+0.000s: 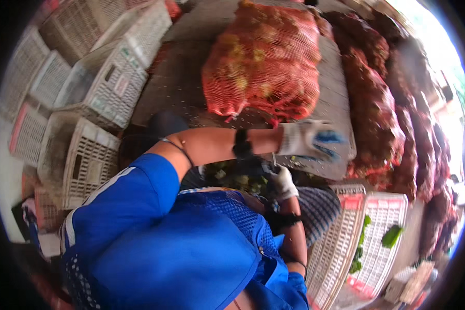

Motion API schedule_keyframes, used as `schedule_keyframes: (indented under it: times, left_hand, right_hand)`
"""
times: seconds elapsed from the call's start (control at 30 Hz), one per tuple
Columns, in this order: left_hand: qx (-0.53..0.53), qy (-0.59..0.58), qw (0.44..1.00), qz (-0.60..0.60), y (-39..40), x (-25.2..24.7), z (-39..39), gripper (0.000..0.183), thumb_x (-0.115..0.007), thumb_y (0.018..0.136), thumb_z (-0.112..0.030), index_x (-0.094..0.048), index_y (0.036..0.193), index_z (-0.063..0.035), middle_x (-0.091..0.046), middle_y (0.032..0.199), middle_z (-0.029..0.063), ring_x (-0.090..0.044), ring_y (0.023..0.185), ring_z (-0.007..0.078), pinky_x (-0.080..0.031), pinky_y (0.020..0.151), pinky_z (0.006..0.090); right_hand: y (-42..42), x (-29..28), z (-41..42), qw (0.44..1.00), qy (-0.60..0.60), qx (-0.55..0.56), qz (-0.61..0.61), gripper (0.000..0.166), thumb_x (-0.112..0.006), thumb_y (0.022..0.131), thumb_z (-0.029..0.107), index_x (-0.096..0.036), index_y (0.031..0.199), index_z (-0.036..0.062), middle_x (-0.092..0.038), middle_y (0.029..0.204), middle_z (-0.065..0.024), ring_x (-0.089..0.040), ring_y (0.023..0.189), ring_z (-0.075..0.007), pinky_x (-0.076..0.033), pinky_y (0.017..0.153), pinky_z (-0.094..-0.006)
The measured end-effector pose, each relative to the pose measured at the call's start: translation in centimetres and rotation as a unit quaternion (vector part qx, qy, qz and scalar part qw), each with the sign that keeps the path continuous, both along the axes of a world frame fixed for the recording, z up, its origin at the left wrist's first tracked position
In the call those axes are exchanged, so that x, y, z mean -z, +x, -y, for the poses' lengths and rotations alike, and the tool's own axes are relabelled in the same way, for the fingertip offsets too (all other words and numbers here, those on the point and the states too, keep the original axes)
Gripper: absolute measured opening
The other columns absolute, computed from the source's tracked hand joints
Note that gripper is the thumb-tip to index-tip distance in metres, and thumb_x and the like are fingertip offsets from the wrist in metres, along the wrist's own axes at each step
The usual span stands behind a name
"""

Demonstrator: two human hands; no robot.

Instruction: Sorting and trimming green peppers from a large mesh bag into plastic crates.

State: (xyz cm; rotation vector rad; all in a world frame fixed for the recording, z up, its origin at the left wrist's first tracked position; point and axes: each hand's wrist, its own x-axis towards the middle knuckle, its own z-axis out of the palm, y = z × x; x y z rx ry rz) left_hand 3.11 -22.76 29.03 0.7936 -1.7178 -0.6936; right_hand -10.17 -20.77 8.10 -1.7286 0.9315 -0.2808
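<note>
My left hand (314, 140), in a white knit glove with a blue-coated palm, reaches across to the right over the edge of a worn, flat surface (329, 93). Its blurred fingers are spread and nothing shows in them. Lower and nearer my body, my right hand (285, 183), also gloved, is closed around a thin tool (274, 159), whose kind is unclear. Beneath my left forearm, leafy green pieces (236, 179) lie in shadow. Beyond my left hand, a full red mesh sack (263, 62) of produce rests on the surface, its tied end towards me.
Plastic crates (95, 161) are stacked along the left side. More filled mesh sacks (372, 112) lie in rows at the right. Light plastic crates (385, 228) with green leaves (392, 236) stand at lower right. Small scraps are scattered on the surface.
</note>
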Motion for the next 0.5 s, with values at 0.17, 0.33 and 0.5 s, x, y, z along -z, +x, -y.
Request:
schedule_keyframes:
  times: [0.17,0.33,0.5]
  left_hand:
    - [-0.203,0.314,0.845,0.382,14.7,13.2,-3.6,0.033,-0.061,0.087,-0.032,-0.064,0.111,-0.0103,-0.062,0.116,0.0124,-0.061,0.105,0.0249,-0.048,0.091,0.0377]
    - [-0.435,0.234,0.731,0.47,24.1,12.3,0.8,0.056,-0.052,0.091,-0.032,-0.038,0.142,-0.0166,-0.026,0.153,0.0125,-0.03,0.138,0.0336,-0.034,0.108,0.0464]
    - [-0.275,0.15,0.609,0.729,26.1,13.3,4.8,0.062,-0.057,0.088,-0.035,-0.036,0.144,-0.0196,-0.031,0.151,0.0049,-0.033,0.136,0.0266,-0.035,0.103,0.0552]
  right_hand:
    - [2.8,-4.6,-0.6,0.983,0.181,0.033,0.02,0.016,-0.07,0.085,0.02,-0.067,0.09,0.005,-0.06,0.068,0.0039,-0.049,0.051,-0.0053,-0.039,0.044,-0.0242]
    - [3.2,-2.0,0.1,0.995,0.103,-0.005,-0.001,0.019,-0.071,0.082,0.015,-0.069,0.098,0.0042,-0.067,0.075,-0.001,-0.058,0.062,-0.0076,-0.048,0.056,-0.0254]
    - [2.8,-1.2,-0.1,0.997,0.074,0.008,-0.019,0.02,-0.071,0.081,0.015,-0.068,0.098,0.0043,-0.068,0.075,-0.002,-0.061,0.062,-0.009,-0.049,0.055,-0.0274]
